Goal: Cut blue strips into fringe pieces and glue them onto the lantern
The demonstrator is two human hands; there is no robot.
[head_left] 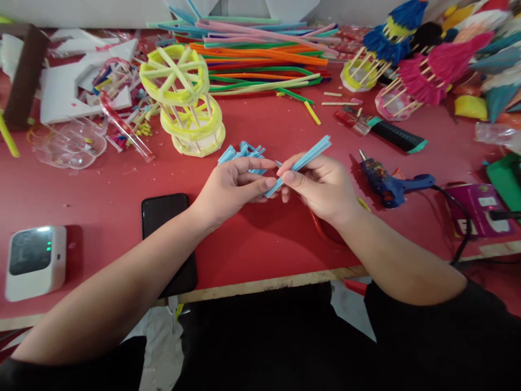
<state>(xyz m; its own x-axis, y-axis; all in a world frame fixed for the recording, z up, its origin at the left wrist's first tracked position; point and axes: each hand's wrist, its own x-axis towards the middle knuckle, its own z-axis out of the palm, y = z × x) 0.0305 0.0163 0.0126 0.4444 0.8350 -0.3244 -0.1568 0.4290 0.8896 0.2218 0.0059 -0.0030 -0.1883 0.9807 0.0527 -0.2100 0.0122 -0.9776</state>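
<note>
Over the red table [101,184], my right hand [321,184] pinches a small bundle of light blue strips [305,160] that slants up to the right. My left hand [234,187] meets it, with thumb and fingers closed on the bundle's lower end. Just behind my left hand lies a loose heap of short blue strip pieces [242,152]. A yellow cage-like frame of strips [185,100] stands behind that heap.
A blue glue gun [393,182] lies right of my hands with its cord trailing off. A black phone [166,233] lies front left, a white device [35,260] further left. Long coloured strips [260,60] are piled at the back; tasselled craft pieces [423,70] crowd the back right.
</note>
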